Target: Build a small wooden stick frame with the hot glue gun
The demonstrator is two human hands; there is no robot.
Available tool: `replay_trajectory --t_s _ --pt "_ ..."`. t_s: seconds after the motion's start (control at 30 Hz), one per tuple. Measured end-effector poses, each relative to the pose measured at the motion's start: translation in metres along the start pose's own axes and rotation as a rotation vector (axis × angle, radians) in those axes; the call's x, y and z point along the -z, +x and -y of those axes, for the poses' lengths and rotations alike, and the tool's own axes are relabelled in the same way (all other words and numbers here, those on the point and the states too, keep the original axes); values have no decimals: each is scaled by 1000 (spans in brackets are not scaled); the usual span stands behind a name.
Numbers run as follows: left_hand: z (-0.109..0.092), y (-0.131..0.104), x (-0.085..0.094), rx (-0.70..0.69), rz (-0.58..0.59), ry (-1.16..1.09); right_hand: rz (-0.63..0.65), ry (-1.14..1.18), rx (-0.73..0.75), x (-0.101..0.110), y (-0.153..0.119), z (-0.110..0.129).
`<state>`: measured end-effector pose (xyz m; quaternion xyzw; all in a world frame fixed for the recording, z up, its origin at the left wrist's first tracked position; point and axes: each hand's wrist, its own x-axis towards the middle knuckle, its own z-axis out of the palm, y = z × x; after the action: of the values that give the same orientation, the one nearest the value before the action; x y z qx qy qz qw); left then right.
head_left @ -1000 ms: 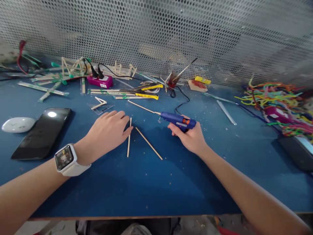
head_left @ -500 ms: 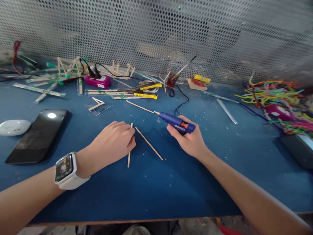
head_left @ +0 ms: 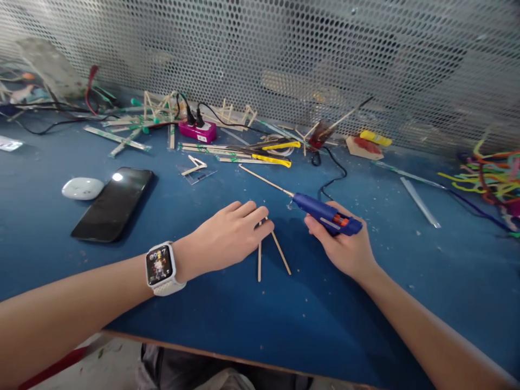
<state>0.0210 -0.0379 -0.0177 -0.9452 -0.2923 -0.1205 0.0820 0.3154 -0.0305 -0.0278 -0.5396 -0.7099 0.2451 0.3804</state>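
a black phone [head_left: 112,203] lies beside a white case [head_left: 83,188], with coloured pipe cleaners [head_left: 493,179] far right.

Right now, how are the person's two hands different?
The left hand lies flat, fingers pressing two thin wooden sticks against the blue table; the right hand is closed around a blue glue gun. Only the left wrist wears a white watch. Both are bare.

wooden sticks [head_left: 260,260]: two thin pale sticks, flat on blue table, tops meeting, splayed in narrow V | glue gun [head_left: 327,214]: blue, orange trigger, lying sideways, nozzle pointing left
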Motion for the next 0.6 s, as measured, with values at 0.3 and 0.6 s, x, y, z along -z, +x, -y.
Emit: replay_trajectory --t_s 0.3,0.6 --pt "-11 -2 -14 -153 39 -113 -10 -11 34 -1 1 -3" --pt "-14 -6 -13 -150 78 -84 0 -29 43 -2 1 -4"
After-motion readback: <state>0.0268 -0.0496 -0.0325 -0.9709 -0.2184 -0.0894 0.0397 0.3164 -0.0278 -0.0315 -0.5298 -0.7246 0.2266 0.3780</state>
